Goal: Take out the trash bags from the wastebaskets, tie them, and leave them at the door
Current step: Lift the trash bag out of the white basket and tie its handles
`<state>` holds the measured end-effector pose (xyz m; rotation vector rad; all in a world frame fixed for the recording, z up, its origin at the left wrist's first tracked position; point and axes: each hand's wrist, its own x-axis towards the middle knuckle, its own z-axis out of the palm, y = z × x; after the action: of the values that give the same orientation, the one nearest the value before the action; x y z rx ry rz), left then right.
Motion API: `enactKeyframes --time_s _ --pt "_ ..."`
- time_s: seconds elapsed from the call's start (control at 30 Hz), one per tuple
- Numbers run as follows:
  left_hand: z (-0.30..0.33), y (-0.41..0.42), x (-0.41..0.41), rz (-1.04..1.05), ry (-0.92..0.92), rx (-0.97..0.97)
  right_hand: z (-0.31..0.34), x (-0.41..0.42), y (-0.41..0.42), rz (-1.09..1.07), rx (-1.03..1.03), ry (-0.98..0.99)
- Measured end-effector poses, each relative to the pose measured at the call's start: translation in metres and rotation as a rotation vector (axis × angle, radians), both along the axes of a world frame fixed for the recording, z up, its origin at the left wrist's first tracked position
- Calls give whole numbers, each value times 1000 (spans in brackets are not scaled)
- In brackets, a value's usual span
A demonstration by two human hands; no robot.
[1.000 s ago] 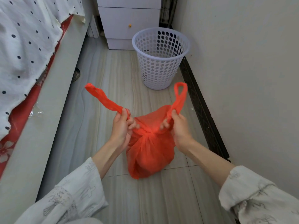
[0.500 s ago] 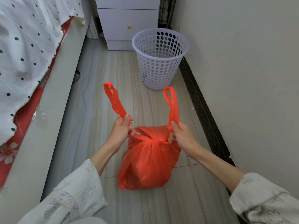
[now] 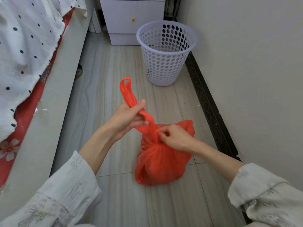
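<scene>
A full red trash bag [image 3: 161, 163] stands on the tiled floor between my arms, its neck cinched by a first knot. My left hand [image 3: 126, 119] grips both red handle loops [image 3: 127, 90] together; they stick up above its fingers. My right hand [image 3: 174, 138] pinches the bag's neck at the knot, just right of the handles. A white perforated wastebasket [image 3: 165, 53] with no bag in it stands farther ahead by the right wall.
A bed with a white dotted cover [image 3: 24, 46] and grey frame [image 3: 54, 99] runs along the left. A white drawer unit [image 3: 131, 18] closes the far end. The wall [image 3: 254, 79] and dark skirting [image 3: 211, 108] bound the right. The floor strip is narrow.
The two handles were held apart, one in each hand. Now both are gathered in my left hand and my right hand has moved down onto the knot.
</scene>
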<state>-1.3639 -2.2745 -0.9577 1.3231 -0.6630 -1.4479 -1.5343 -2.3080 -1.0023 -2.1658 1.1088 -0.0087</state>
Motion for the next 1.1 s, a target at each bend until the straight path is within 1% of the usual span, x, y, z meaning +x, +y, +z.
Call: enactKeyframes --time_s 0.07,0.1,0.17,0.23,0.33,0.43,0.47,0.53,0.57,0.6,0.67,0.7,0.8,0.83,0.9,0.97,1.03,1.1 --pt "-1 -2 0 30 111 -1 -2 6 7 102 7 104" --pt "-3 -3 1 42 137 -4 -3 8 9 108 27 124" --pt "-7 -3 0 33 124 -16 -5 8 10 51 95 94" --pt "-15 -2 -1 -10 20 -27 -5 5 7 -18 193 12" --pt "-31 7 0 -83 -282 3 -2 1 7 -70 393 -139" --pt "-47 22 -1 -233 -524 -19 -1 0 7 -156 488 -208" --pt "-54 26 0 -328 -690 -55 -1 -1 5 -183 492 -218" --pt "-65 34 2 -540 -1148 -138 -1 -4 1 -223 483 -224" --pt "-67 36 3 -590 -1292 -182 -3 -5 0 -235 479 -223" --pt "-66 38 3 -615 -1348 -200 -5 -6 0 -241 477 -224" --pt "-61 38 3 -596 -1321 -235 -10 -6 -3 -256 464 -213" --pt "-58 37 3 -581 -1286 -249 -13 -7 -6 -276 425 -189" --pt "-44 34 -3 -536 -1065 -230 -16 -19 -26 -363 174 -58" --pt "-40 33 -6 -512 -977 -225 -16 -25 -32 -377 143 -40" --pt "-31 32 -12 -503 -826 -221 -16 -30 -35 -373 202 -73" --pt "-20 35 -21 -554 -727 -286 -17 -28 -29 -368 312 -167" --pt "-17 37 -29 -686 -766 -367 -17 -27 -25 -380 388 -271" --pt "-18 39 -30 -770 -773 -386 -12 -32 -25 -371 478 -347"
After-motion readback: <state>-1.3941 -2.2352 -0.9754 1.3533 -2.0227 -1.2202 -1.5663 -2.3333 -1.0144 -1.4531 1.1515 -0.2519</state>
